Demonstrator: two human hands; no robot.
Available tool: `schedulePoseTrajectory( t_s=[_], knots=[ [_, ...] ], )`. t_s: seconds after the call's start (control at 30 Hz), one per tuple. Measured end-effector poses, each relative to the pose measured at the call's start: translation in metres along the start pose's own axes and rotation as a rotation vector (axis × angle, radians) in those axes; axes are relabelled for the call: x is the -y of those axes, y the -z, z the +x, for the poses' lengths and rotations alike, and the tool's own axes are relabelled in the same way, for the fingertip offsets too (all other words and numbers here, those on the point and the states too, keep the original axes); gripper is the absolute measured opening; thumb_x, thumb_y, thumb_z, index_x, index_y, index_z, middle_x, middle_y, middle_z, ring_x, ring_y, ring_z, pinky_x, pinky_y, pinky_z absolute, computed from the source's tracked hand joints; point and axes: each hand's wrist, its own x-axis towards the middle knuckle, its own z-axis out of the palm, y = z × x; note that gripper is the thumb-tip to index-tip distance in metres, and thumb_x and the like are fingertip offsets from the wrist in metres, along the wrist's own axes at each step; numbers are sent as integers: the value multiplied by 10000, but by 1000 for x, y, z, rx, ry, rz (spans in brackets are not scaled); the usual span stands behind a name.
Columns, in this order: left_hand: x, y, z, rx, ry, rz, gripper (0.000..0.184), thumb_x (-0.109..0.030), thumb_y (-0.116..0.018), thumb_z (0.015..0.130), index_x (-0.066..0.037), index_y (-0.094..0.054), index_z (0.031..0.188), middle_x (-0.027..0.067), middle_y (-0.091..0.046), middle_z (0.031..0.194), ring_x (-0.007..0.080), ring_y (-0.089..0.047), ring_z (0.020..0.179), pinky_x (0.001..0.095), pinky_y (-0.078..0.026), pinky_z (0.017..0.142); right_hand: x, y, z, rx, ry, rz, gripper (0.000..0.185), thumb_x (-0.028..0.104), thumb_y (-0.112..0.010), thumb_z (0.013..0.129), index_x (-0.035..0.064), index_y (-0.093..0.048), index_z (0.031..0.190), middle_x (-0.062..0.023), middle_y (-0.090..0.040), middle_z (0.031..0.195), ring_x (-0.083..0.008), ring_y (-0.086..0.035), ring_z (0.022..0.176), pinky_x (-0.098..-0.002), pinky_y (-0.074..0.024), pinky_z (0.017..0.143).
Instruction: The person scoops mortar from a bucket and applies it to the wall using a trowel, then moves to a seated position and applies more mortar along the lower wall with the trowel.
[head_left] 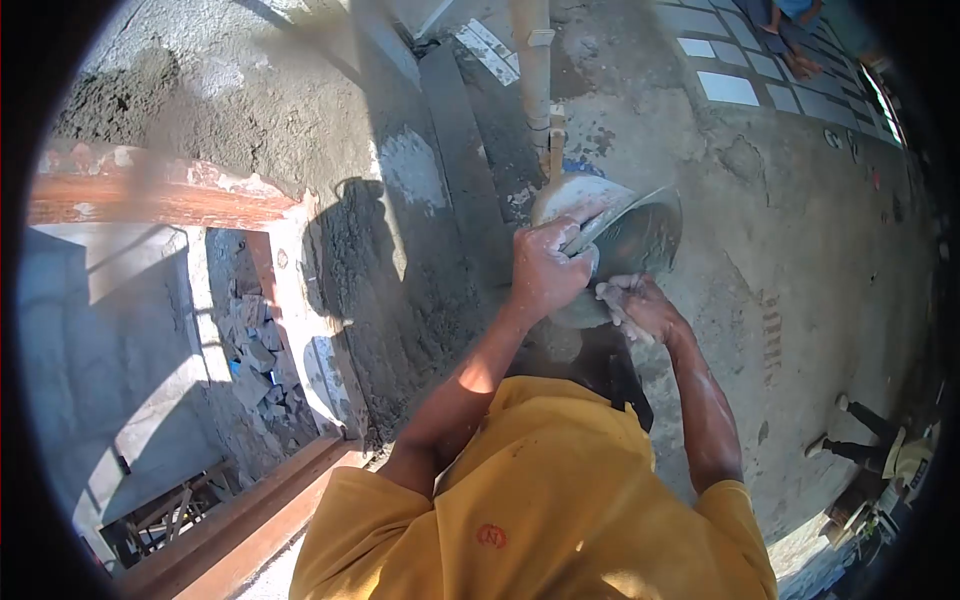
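Note:
My left hand (552, 268) is closed on the rim of a round grey pan (652, 238), tilted, with a wet, cement-smeared inside. Close under the pan's lower edge is my right hand (642, 306), its fingers curled and coated in pale cement; whether they grip anything is hidden. A whitish round rim (572, 196) shows behind my left hand, and a grey curved surface lies below the pan. How these parts join cannot be made out.
A wall with fresh plaster (390, 320) and a wooden-framed opening (160, 195) stands on the left. A vertical pipe (532, 80) rises ahead. Pale tiles (727, 88) lie at upper right, near one person (795, 25); another person (900, 450) stands at lower right.

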Motion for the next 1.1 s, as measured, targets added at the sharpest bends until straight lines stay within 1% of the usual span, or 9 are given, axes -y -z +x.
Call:
schedulePoseTrajectory(
  t_s=[0.17,0.4,0.53,0.7,0.77,0.83,0.87,0.93,1.1],
  knots=[
    [90,26,-71,-647,546,-65,70,32,-682,809,48,-720,865,-26,-660,772,69,-574,713,282,-491,658,11,-63,39,121,54,144,329,335,-742,1041,67,-645,878,-8,-578,658,-98,-507,467,-293,-390,418],
    [155,74,-168,-959,860,31,36,-27,-686,819,7,-689,809,-39,-603,740,74,-507,682,301,-424,627,58,-95,133,171,199,391,230,217,-749,1005,-3,-688,1034,-27,-619,706,-101,-557,494,-278,-436,438],
    [152,73,-222,-984,979,1,98,-32,-680,816,32,-725,875,-5,-669,793,97,-571,717,305,-474,675,82,-117,196,-161,361,347,238,203,-727,1000,-7,-711,1110,-46,-677,754,-125,-600,519,-283,-481,470],
    [143,68,-261,-1051,1107,-7,156,-21,-693,823,67,-763,932,22,-729,829,120,-642,750,314,-530,727,96,-223,338,-971,424,-132,398,241,-836,843,-74,-759,1074,-163,-778,846,-292,-726,674,-428,-571,663],
    [138,63,-267,-1121,1107,-93,149,-12,-712,803,59,-767,922,27,-730,834,123,-641,749,315,-530,725,114,-282,368,-668,300,-268,343,230,-827,809,-44,-765,1006,-191,-799,891,-341,-753,762,-457,-566,737],
    [142,66,-261,-1140,1085,-31,44,-17,-700,782,-2,-694,824,-22,-627,766,87,-529,696,312,-446,653,139,-296,326,-443,943,-339,254,198,-792,840,-11,-748,976,-96,-764,806,-276,-716,706,-424,-549,689],
    [142,64,-257,-1161,1080,-3,39,-19,-694,772,-33,-658,775,-46,-575,732,69,-473,670,311,-404,617,153,-293,289,-221,1050,37,134,127,-740,897,3,-705,934,-7,-673,740,-157,-632,651,-358,-507,617],
    [159,61,-263,-1164,1104,-23,51,-18,-684,785,7,-690,829,-19,-626,758,92,-536,700,317,-446,652,182,-271,213,-138,985,296,61,64,-725,942,22,-682,932,46,-592,737,-57,-534,655,-287,-442,573],
    [148,52,-227,-1210,1093,63,224,-39,-680,807,65,-777,980,22,-732,837,127,-642,764,337,-527,729,132,-148,198,-204,875,-309,171,95,-781,936,-9,-647,913,-17,-605,720,-90,-520,692,-329,-449,600]
  ],
)
